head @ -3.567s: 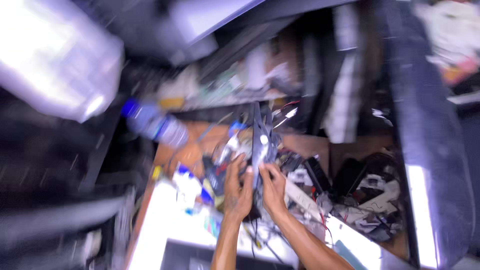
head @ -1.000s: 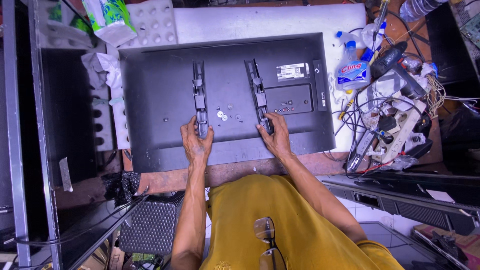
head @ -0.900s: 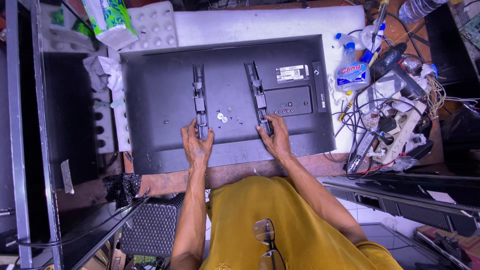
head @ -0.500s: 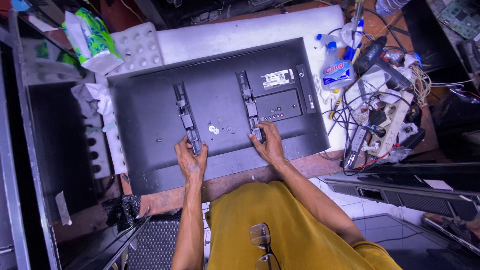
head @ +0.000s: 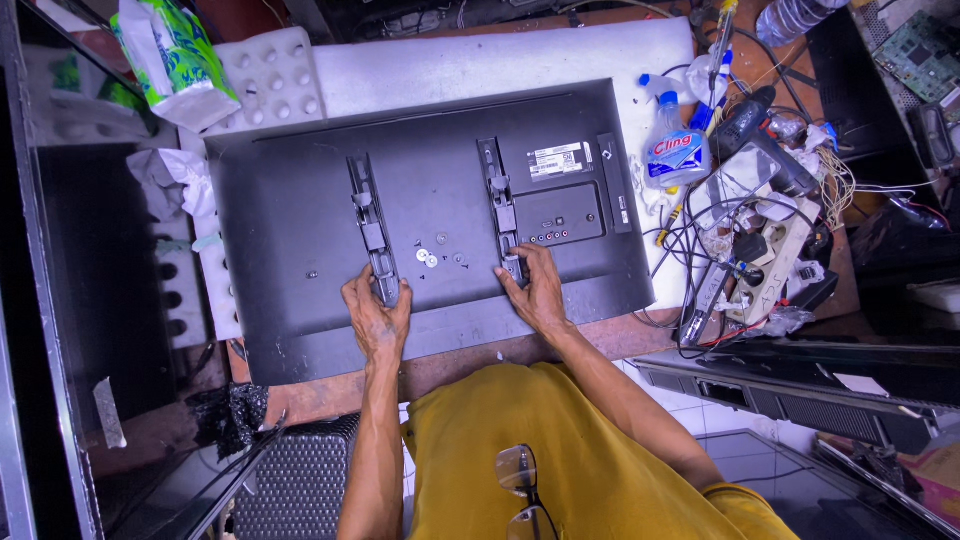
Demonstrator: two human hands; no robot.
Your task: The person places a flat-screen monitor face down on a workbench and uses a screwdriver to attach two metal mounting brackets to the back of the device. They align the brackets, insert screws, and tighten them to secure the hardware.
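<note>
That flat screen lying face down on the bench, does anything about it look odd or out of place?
Yes. A few loose screws and washers lie on the flat screen's black back, between the two mounting brackets that the left hand and right hand touch. To its right, a tangle of cables sprawls around a power strip.

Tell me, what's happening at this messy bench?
A person in a yellow shirt leans over a flat-screen television lying face down on white foam padding. The left hand rests at the lower end of one mounting bracket on its back, and the right hand at the lower end of the other bracket. A few loose screws lie between them. A spray bottle and tangled cables sit beside the set.
</note>
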